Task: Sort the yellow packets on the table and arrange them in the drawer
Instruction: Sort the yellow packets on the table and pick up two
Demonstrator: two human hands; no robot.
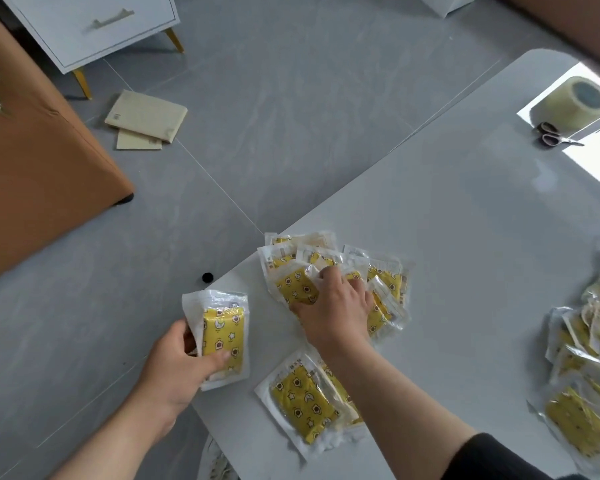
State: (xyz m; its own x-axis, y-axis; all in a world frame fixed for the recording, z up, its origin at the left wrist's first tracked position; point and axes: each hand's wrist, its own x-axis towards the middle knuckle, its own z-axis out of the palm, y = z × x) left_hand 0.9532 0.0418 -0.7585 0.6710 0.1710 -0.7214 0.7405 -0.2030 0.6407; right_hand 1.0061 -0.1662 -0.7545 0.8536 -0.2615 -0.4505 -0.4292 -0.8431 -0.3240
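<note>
Currently left hand [184, 362] grips stack of yellow star-print plastic-wrapped packets [224, 336] at grey table [465, 220] edge; right hand [333, 306] pinches one packet [297, 287] in fanned pile [388, 282].

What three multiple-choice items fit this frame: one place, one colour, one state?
1. The scissors lie: A on the floor; B on the table beside the tape roll; C in a drawer.
2. The legs of the cabinet are: A black; B white; C gold.
3. The left hand: A rests flat on the table; B grips yellow packets; C hangs empty.

Key:
1. B: the scissors sit right by the roll at the table's far corner.
2. C: both visible legs are gold.
3. B: thumb and fingers wrap round the packets.
</note>
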